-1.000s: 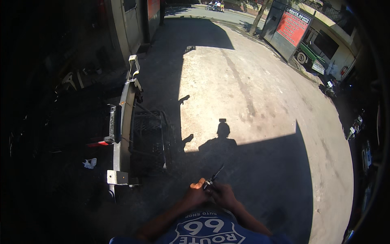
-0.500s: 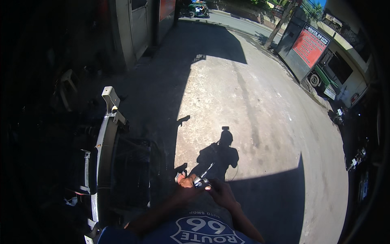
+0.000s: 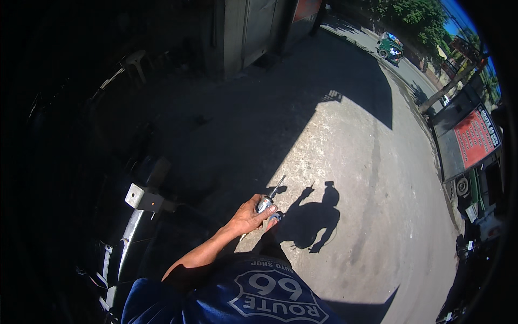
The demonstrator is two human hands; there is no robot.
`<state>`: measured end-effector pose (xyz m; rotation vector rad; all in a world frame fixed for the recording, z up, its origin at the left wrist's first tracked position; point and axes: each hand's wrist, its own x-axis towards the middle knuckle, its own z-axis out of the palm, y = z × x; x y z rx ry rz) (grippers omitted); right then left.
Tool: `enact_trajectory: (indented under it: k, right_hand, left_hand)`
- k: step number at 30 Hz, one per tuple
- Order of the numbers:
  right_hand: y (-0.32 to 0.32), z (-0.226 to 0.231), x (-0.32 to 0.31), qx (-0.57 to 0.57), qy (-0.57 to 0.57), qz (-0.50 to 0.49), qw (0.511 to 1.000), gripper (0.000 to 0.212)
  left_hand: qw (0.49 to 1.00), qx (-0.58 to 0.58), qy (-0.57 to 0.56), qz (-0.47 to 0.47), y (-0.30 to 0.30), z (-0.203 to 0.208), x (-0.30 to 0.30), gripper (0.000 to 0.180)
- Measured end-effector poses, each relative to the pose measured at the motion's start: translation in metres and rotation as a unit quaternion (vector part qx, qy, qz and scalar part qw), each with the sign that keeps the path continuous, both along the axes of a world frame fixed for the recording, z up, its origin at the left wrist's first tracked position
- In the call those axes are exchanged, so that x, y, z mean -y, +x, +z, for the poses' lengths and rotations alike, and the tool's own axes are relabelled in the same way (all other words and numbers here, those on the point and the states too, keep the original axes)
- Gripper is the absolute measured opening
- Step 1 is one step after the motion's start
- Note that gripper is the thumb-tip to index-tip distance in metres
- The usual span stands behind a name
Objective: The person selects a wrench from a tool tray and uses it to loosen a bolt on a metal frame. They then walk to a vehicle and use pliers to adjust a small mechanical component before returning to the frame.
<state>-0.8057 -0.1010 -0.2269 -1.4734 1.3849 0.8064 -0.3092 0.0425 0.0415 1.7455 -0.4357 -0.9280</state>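
My left hand (image 3: 249, 217) is closed around a small silver-grey hand tool (image 3: 264, 204), held out in front of my body in the sunlight. From its top end a slim metal bit (image 3: 278, 186) points up and away. The tool's lower part is hidden in my fingers, so its exact kind is unclear. Just below the hand, a foot in a blue-strapped slipper (image 3: 275, 217) shows on the ground. My right hand does not appear.
On the left, in deep shade, stands a metal beam with a bracket (image 3: 141, 197). A plastic stool (image 3: 137, 63) is farther back. Sunlit concrete (image 3: 350, 156) lies ahead, bearing my shadow. A red sign (image 3: 477, 137) hangs on a gate at right; a green three-wheeler (image 3: 390, 49) is on the road.
My right hand has left the tool and gone out of view. The left hand now holds the tool alone, raised farther forward. The view has swung left.
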Motion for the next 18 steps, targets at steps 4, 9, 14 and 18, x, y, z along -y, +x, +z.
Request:
enact_trajectory:
  k: [4, 9, 14, 18]
  right_hand:
    - [0.113, 0.007, 0.125, -0.005, 0.05, 0.019, 0.999, 0.018]
    - [0.351, 0.04, 0.337, 0.073, 0.137, -0.031, 0.987, 0.017]
    - [0.657, 0.087, 0.448, 0.215, -0.064, 0.062, 0.973, 0.013]
    - [0.833, 0.113, 0.425, 0.271, -0.106, 0.083, 0.953, 0.025]
  left_hand:
    - [0.982, -0.104, -0.068, 0.141, 0.074, -0.016, 0.037, 0.065]
    - [0.859, -0.269, -0.251, 0.355, 0.168, -0.021, 0.058, 0.051]
    - [0.808, -0.27, -0.302, 0.428, 0.288, -0.055, 0.043, 0.045]
    - [0.779, -0.29, -0.314, 0.46, 0.399, -0.085, 0.025, 0.032]
